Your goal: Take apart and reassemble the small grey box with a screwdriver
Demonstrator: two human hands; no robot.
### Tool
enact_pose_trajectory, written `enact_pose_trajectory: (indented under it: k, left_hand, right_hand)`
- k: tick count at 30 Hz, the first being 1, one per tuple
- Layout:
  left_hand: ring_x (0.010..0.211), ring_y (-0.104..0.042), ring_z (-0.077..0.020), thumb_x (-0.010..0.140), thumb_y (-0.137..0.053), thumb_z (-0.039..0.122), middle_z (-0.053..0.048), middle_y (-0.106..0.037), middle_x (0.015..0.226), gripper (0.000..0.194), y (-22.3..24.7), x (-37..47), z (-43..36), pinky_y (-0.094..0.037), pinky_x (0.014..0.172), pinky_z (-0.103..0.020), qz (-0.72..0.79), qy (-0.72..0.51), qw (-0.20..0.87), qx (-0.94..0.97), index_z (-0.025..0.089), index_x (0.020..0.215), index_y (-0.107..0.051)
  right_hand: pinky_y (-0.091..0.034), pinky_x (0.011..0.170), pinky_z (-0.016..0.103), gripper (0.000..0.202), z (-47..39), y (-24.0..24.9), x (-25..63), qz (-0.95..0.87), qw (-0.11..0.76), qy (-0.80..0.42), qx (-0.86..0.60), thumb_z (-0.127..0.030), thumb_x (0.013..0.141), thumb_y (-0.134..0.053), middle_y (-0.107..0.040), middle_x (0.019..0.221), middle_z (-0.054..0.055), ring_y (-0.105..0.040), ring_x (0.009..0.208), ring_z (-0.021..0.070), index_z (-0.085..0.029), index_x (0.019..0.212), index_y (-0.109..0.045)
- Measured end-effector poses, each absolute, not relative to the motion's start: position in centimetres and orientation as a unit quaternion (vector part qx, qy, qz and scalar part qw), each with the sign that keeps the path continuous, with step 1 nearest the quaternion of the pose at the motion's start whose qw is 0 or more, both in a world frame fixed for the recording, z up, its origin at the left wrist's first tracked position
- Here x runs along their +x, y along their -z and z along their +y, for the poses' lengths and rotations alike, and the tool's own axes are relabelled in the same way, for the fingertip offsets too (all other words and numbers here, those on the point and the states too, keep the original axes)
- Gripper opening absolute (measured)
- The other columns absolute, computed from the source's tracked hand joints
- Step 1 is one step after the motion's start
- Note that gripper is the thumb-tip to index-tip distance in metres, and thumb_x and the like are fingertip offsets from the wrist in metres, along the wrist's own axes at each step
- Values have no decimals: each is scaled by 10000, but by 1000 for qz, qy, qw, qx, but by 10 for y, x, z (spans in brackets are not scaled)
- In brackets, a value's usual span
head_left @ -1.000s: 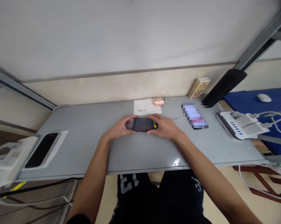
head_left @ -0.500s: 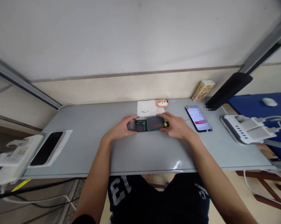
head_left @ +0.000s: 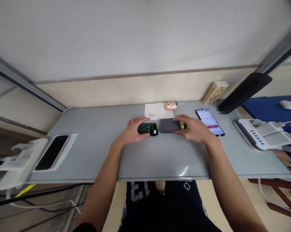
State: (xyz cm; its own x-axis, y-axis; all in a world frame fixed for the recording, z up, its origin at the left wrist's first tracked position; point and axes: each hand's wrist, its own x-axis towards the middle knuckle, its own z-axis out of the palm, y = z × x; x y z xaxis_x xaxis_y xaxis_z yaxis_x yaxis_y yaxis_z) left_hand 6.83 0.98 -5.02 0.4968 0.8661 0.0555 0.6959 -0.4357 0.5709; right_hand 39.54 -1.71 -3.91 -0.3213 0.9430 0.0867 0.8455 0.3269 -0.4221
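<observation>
My left hand (head_left: 130, 133) is closed on a green circuit board (head_left: 150, 128) with dark parts, thumb on the near edge and fingers on the far edge. Across a small gap lies a dark grey case (head_left: 169, 125) with orange lettering. My right hand (head_left: 196, 129) grips that case by its far and near edges at the right end. A small yellow-and-black object (head_left: 183, 126) shows under the right hand; whether it is held there I cannot tell. Several tiny dark pieces (head_left: 152, 115) lie on white paper (head_left: 149, 109) just behind.
An orange animal-faced case (head_left: 171, 106) sits on the paper. To the right are a lit phone (head_left: 209, 122), a carton (head_left: 215, 92), a black cylinder (head_left: 245, 92) and a charging station (head_left: 254, 135). At left lie another phone (head_left: 52, 152) and a power strip (head_left: 26, 161).
The circuit board has come fully out of the grey case. The case has moved right with my right hand, leaving a gap between the two. The whole view has shifted slightly.
</observation>
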Motion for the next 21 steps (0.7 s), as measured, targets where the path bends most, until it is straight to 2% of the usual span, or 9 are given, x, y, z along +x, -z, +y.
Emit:
enact_pose_trajectory:
  k: [5, 8, 12, 14, 17, 19, 21]
  left_hand:
    - [1341, -516, -296, 873, -731, 428, -37, -620, 1412, 531, 64, 88, 9, -205, 1235, -514, 446, -167, 222, 851, 329, 1372, -580]
    - [1322, -539, -288, 880, -729, 422, -34, -632, 1405, 517, 67, 87, 10, -199, 1229, -513, 450, -177, 220, 847, 327, 1364, -578]
    - [1319, -546, -283, 869, -745, 402, -29, -638, 1403, 527, 67, 87, 10, -221, 1217, -503, 447, -187, 229, 844, 330, 1363, -578]
    - [1314, -549, -287, 860, -754, 392, -28, -643, 1392, 520, 66, 90, 9, -238, 1210, -503, 444, -186, 233, 845, 327, 1347, -587]
    - [1302, -551, -295, 846, -769, 376, -26, -652, 1367, 504, 64, 96, 7, -262, 1193, -507, 438, -176, 234, 850, 324, 1320, -603]
    - [1295, -549, -294, 847, -774, 373, -25, -656, 1351, 498, 64, 99, 5, -280, 1179, -502, 434, -173, 233, 853, 321, 1312, -605]
    - [1293, -546, -288, 852, -774, 371, -25, -657, 1341, 491, 65, 101, 5, -297, 1166, -488, 427, -175, 232, 856, 315, 1309, -601]
  right_hand:
    - [-570, 855, 455, 524, -16, 44, 395, -802, 155, -179, -548, -344, 825, -711, -636, 1431, -4, -720, 994, 287, -361, 1341, -617]
    - [-576, 872, 456, 533, -16, 47, 396, -801, 142, -193, -548, -318, 819, -714, -660, 1397, -5, -719, 1013, 292, -352, 1340, -610]
    - [-583, 870, 445, 548, -20, 42, 395, -807, 161, -197, -533, -319, 841, -695, -580, 1486, 10, -728, 991, 274, -360, 1377, -589]
    - [-582, 862, 429, 448, -22, 34, 393, -798, 234, -188, -523, -317, 887, -643, -605, 1440, 32, -725, 991, 260, -347, 1333, -623]
    - [-578, 786, 404, 252, -24, 23, 386, -705, 468, -158, -508, -334, 978, -501, -721, 1103, 64, -725, 913, 237, -290, 1147, -682]
    - [-562, 681, 382, 284, -22, 20, 381, -599, 635, -152, -463, -387, 1006, -420, -701, 881, 56, -709, 762, 218, -262, 1088, -661]
    - [-492, 535, 330, 387, -20, 22, 376, -522, 719, -167, -427, -460, 1019, -350, -625, 702, 29, -622, 567, 180, -233, 1023, -663]
